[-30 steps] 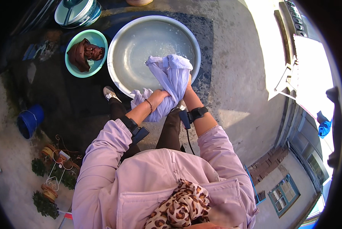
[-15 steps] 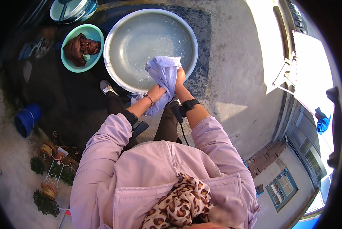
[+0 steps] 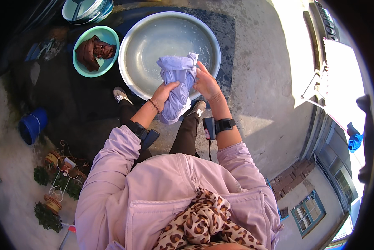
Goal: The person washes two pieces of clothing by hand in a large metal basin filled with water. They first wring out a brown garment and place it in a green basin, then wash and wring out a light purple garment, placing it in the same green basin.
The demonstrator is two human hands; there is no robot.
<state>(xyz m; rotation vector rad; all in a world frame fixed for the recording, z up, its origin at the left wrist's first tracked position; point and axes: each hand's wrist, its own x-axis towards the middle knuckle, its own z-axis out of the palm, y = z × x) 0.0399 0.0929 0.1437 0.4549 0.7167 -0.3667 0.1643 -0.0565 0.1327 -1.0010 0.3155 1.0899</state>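
A bunched lavender cloth [image 3: 176, 77] hangs over the near rim of a wide metal basin [image 3: 130, 85] of cloudy water. My left hand [image 3: 164, 93] grips it from the left, thumb lying across its folds. Beside the cloth's right edge, my right hand [image 3: 206, 82] has its fingers stretched out and apart; whether the fingertips touch the fabric I cannot tell. The cloth's lower end drops between my knees, over the near side of the basin.
Left of the basin stands a mint-green tub [image 3: 79, 68] with a dark brown cloth [image 3: 89, 54] in it. A bucket [image 3: 101, 12] is behind that. Further left are a blue bucket [image 3: 32, 126] and potted plants [image 3: 47, 216]. A wall with a window [image 3: 308, 211] is at right.
My right hand has loosened from the cloth and spread its fingers. The twisted cloth now hangs more upright and gathered, and my left hand has moved slightly left along it.
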